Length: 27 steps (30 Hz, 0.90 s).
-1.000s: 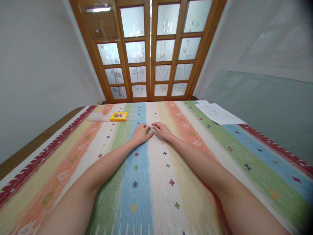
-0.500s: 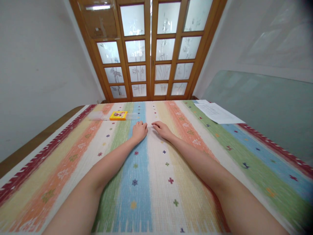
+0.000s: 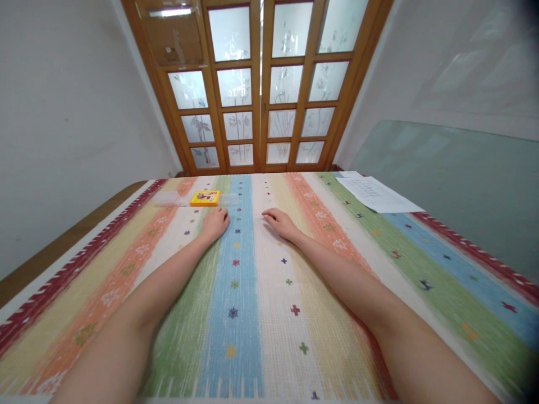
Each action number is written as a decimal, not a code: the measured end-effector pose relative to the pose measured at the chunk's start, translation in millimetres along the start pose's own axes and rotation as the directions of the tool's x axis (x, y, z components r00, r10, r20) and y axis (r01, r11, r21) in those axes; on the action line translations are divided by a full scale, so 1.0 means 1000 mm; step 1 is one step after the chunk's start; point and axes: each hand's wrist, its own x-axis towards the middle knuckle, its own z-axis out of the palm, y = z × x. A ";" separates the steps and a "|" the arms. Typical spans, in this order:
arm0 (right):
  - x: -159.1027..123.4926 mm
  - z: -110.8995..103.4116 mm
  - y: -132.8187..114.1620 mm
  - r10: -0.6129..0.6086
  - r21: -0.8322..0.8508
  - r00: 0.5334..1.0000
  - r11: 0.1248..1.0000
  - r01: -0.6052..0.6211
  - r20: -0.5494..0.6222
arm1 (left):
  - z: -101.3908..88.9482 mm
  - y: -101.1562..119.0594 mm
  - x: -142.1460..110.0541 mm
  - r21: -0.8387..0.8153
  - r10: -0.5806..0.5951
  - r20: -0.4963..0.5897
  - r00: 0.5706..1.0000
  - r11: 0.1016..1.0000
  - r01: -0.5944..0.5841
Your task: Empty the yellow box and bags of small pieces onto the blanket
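My left hand (image 3: 215, 223) rests on the striped cloth (image 3: 252, 314) with its fingers curled in; whatever is inside them is hidden. It lies just below and right of a small yellow box (image 3: 204, 198), close to it but apart. That box sits between clear plastic pieces (image 3: 167, 198). My right hand (image 3: 280, 220) lies palm down on the cloth near the middle, fingers loosely stretched toward the left and holding nothing. A gap of bare cloth separates the two hands.
A white printed sheet of paper (image 3: 376, 194) lies at the table's far right corner. A large glass pane (image 3: 455, 185) leans along the right wall. Wooden doors with frosted panes (image 3: 259, 84) stand behind the table. The table's left edge (image 3: 63, 269) runs beside a wooden floor.
My left hand has slid left from beside my right hand toward the yellow box. A small coloured thing seen at its fingers a second ago no longer shows. My right hand stayed put.
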 end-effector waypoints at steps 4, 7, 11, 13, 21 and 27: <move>0.000 0.000 -0.001 -0.012 -0.002 1.000 1.000 0.012 -0.003 | -0.004 -0.031 0.001 0.033 -0.027 -0.013 1.000 0.999 0.028; 0.000 -0.001 -0.001 -0.005 -0.013 1.000 1.000 0.006 0.011 | -0.009 -0.052 0.001 0.033 -0.049 -0.001 0.999 0.998 0.049; 0.001 0.000 0.001 -0.009 -0.022 1.000 1.000 0.009 0.017 | -0.016 -0.076 0.002 0.069 -0.077 0.015 0.997 0.995 0.076; 0.001 0.001 0.003 -0.014 -0.023 1.000 1.000 0.014 0.013 | -0.020 -0.086 0.003 0.090 -0.097 0.021 0.995 0.991 0.095; -0.001 0.002 0.002 -0.078 -0.081 0.996 0.993 0.080 0.033 | -0.028 -0.098 0.001 0.097 -0.068 -0.025 0.997 0.993 0.070; -0.009 0.005 -0.016 -0.125 -0.294 0.982 0.942 0.161 0.139 | -0.028 -0.057 -0.002 0.090 0.122 0.012 0.992 0.988 -0.122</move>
